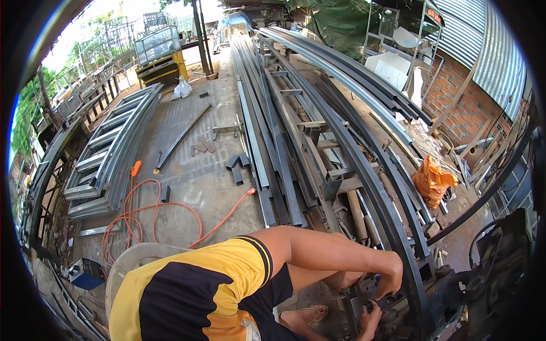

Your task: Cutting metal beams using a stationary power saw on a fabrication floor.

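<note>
At the lower right, my left hand (389,283) bends down at the wrist, its fingers drawn together; what they grip is hidden. Just below it my right hand (369,323) is closed around a small dark object (369,306), too small to name. Both hands are beside a flat grey metal piece (354,310) near the floor. A long dark steel tube (405,264) runs past them on the right. My left arm (324,250) reaches across from a yellow and black sleeve, above my bent leg and a sandalled foot (307,315).
Long steel tubes (273,142) lie in rows ahead. Stacked ladder-like metal frames (108,150) stand left. An orange cord (199,221) loops over the concrete near short tube offcuts (236,170). A blue machine box (88,274) sits lower left, an orange sack (433,181) to the right.
</note>
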Tool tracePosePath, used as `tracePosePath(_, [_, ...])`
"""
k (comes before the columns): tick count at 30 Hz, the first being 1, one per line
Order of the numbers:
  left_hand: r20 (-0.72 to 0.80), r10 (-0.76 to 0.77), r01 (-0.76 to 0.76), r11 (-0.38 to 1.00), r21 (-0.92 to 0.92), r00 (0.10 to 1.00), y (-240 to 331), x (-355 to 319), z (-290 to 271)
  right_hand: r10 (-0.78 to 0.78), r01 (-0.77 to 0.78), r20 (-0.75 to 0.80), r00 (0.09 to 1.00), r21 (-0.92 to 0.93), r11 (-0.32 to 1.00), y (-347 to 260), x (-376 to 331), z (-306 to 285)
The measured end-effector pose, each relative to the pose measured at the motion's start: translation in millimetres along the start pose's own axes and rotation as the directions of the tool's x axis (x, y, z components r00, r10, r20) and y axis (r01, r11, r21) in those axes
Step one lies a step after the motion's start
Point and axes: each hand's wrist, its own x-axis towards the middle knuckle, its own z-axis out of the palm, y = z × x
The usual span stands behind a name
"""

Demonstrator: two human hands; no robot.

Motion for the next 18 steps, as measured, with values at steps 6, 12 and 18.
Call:
tracePosePath(6, [-0.018,0.008,-0.008,1.000,0.017,1.000,-2.1,0.4,2.0,-0.072,0.072,-0.009,0.997,0.018,0.997,4.4,3.9,4.3])
tracePosePath(12, [-0.020,0.025,-0.025,1.000,0.014,0.999,-4.3,2.5,2.7,-0.068,0.068,-0.019,0.998,0.026,0.997,4.1,3.3,2.9])
tracePosePath(18, [0.046,-0.021,0.021,1.000,-0.005,0.999,-1.9,2.4,-0.1,-0.042,0.042,-0.020,0.999,0.025,0.999,6.1,4.0,5.0])
